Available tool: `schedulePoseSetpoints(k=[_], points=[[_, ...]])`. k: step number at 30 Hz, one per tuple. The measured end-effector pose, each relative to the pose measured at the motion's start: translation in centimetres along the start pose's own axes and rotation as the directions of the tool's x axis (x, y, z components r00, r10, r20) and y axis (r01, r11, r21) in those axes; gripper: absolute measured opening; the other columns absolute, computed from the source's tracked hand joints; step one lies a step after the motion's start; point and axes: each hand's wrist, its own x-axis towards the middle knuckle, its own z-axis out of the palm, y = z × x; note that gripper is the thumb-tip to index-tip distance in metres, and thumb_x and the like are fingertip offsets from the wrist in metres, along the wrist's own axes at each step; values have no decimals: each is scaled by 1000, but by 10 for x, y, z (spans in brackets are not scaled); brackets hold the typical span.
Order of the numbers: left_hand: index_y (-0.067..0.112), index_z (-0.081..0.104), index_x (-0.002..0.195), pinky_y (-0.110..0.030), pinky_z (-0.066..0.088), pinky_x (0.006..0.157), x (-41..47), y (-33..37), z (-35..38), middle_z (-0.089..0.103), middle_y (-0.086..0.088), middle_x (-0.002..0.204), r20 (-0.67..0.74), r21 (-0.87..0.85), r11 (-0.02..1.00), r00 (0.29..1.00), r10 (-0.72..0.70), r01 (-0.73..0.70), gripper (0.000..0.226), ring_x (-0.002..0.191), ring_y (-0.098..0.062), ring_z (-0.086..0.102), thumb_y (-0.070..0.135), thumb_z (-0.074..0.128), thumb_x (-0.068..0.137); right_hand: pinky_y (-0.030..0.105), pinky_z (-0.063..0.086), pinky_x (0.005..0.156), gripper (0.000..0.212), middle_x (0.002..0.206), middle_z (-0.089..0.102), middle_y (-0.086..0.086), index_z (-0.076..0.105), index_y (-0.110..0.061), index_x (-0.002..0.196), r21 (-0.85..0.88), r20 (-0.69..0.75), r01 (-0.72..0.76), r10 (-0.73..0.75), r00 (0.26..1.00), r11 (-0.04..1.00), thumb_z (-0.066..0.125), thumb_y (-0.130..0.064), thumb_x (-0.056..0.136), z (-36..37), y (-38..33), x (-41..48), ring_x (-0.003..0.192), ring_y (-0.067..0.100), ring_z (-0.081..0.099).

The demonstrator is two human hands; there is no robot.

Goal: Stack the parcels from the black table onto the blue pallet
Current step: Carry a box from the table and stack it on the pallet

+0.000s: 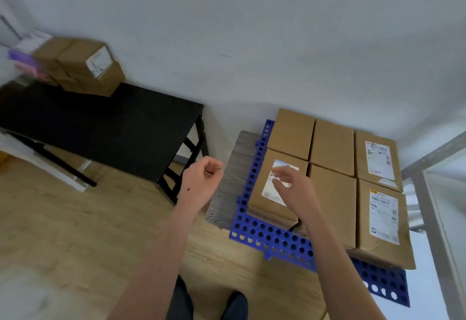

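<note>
Several brown cardboard parcels (332, 148) lie side by side on the blue perforated pallet (267, 236) at the right, some with white labels facing up. The nearest left parcel (264, 201) carries a label. My right hand (292, 186) hovers just above it with fingers spread and holds nothing. My left hand (201, 181) hangs in the air left of the pallet, fingers loosely curled and empty. At the far left end of the black table (113, 128) a stack of parcels (83, 67) remains against the wall.
A grey wooden board (232, 181) lies under the pallet's left edge. Wooden floor (75, 231) stretches in front of the table. A grey metal frame (428, 193) stands to the right of the pallet. Pink and purple items (25, 62) sit behind the table stack.
</note>
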Motion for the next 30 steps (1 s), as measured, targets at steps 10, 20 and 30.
schedulePoseSetpoints(k=[10, 20, 30], points=[[28, 63, 91, 1, 41, 62, 23, -37, -133, 63, 16, 80, -190, 8, 1000, 982, 2, 0, 13, 72, 10, 59, 16, 65, 86, 13, 42, 77, 24, 101, 67, -14, 66, -29, 114, 14, 69, 172, -172, 983, 985, 61, -19, 93, 76, -119, 28, 93, -3, 60], [30, 63, 92, -6, 43, 58, 70, -107, -286, 64, 13, 84, -249, 4, 1000, 968, -27, 29, 15, 75, 0, 63, 16, 64, 87, 6, 40, 73, 21, 93, 65, -17, 64, -33, 107, 50, 106, 253, -257, 961, 966, 59, -17, 94, 210, -257, 63, 89, -6, 59], [27, 63, 95, -15, 49, 71, 116, -171, -390, 64, 10, 87, -285, -60, 997, 957, -61, 46, 15, 81, -4, 65, 14, 64, 88, 9, 42, 76, 23, 99, 65, -16, 64, -32, 113, -19, 189, 267, -259, 947, 963, 61, -20, 94, 313, -345, 92, 91, -5, 60]])
